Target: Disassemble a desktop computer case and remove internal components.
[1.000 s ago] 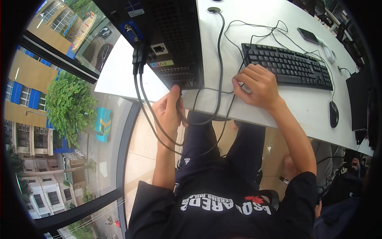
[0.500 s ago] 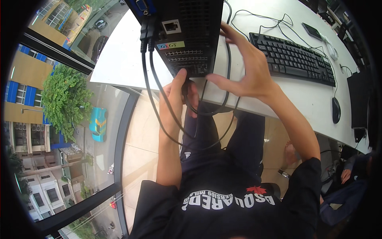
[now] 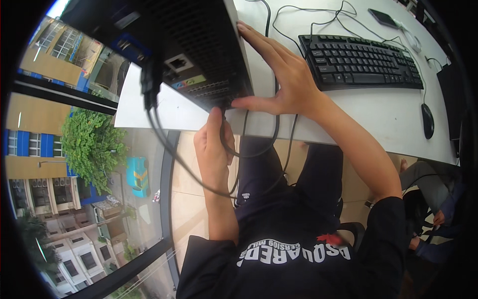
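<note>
Black metal computer case (image 3: 199,50), rear panel out, at the near left edge of the white desk (image 3: 378,114).

The right hand (image 3: 279,79) lies flat and spread on the case's side, thumb at its lower corner; the left hand (image 3: 215,149) is curled round a black cable (image 3: 259,144) just below the rear panel. The case looks heavy, rigid and smooth-sided, best steadied by its edges. The cable is limp, so I would grip it near the plug. A keyboard (image 3: 358,62) lies to the right.
</note>
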Action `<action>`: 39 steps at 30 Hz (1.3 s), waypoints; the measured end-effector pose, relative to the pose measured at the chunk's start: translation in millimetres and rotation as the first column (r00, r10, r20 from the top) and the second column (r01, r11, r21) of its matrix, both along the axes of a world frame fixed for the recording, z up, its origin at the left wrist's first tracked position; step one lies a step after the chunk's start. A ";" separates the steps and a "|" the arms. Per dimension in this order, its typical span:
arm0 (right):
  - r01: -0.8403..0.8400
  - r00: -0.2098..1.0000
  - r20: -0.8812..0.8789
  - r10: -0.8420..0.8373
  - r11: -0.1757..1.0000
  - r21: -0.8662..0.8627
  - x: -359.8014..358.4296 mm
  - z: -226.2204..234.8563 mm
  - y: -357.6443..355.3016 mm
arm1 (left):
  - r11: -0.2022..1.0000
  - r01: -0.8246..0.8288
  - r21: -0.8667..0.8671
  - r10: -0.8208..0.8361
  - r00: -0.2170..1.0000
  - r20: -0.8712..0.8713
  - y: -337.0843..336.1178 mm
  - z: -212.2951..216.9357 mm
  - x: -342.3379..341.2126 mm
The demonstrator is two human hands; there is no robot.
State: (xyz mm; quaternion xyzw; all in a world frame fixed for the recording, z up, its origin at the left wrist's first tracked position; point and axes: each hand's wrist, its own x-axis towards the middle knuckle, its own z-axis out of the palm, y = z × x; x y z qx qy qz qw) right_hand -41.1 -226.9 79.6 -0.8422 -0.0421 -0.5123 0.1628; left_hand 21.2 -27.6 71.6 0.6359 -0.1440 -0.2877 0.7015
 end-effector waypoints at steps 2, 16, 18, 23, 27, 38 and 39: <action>-0.042 0.999 -0.029 0.044 0.997 0.066 -3.6 4.9 1.1 | 0.999 -0.037 -0.037 0.035 0.998 -0.058 1.6 -0.7 -1.2; -0.098 0.995 0.048 0.091 0.983 0.153 14.1 7.6 -2.9 | 0.956 -0.265 -0.125 0.234 0.948 -0.218 0.4 2.9 1.0; -0.058 0.998 0.044 0.052 0.987 0.147 9.0 3.9 -4.8 | 0.970 -0.220 -0.104 0.197 0.961 -0.195 -0.3 -4.0 1.6; -0.057 0.998 -0.008 0.058 0.993 0.101 -1.4 9.4 -17.0 | 0.980 -0.201 0.012 0.200 0.967 -0.160 -17.8 12.7 -10.1; -0.167 0.986 0.026 0.166 0.985 0.048 4.2 5.1 -15.8 | 0.990 -0.080 -0.112 0.065 0.988 -0.138 -3.4 4.7 -6.8; -0.125 0.987 0.106 0.119 0.990 0.057 24.7 -9.2 -9.1 | 0.976 -0.171 -0.132 0.151 0.977 -0.148 -0.6 6.6 0.2; -0.111 0.990 0.093 0.106 0.993 0.046 20.0 -5.8 -10.8 | 0.978 -0.173 -0.115 0.153 0.974 -0.166 -1.6 6.6 1.5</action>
